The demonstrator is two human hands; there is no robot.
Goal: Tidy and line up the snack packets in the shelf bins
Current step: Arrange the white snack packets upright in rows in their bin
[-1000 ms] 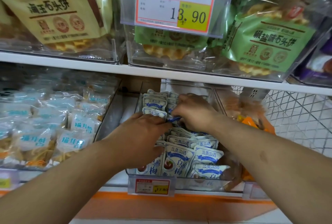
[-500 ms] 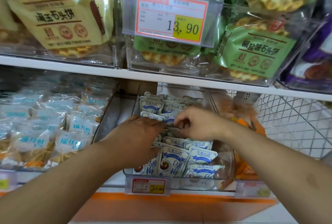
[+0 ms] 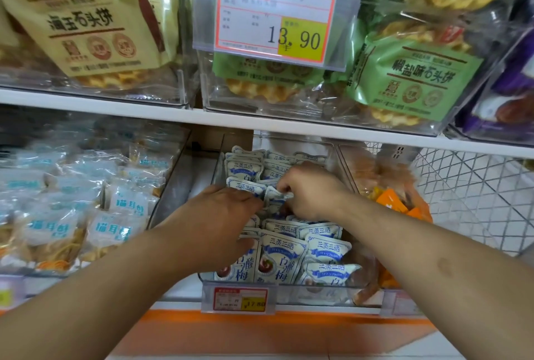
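Reaching into the clear bin point(image 3: 332, 291) on the lower shelf point(image 3: 289, 308), my right hand point(image 3: 310, 190) pinches a white-blue packet point(image 3: 274, 196); my left hand point(image 3: 215, 225) lies flat, fingers spread, gripping nothing.

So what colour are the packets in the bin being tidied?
White with blue banners, clearest in the head view: packets.

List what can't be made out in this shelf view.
- Packets under the left hand and right hand: hidden, head view.
- Small price tag on the clear bin: upper print too small.
- Purple packet: cut by right edge.
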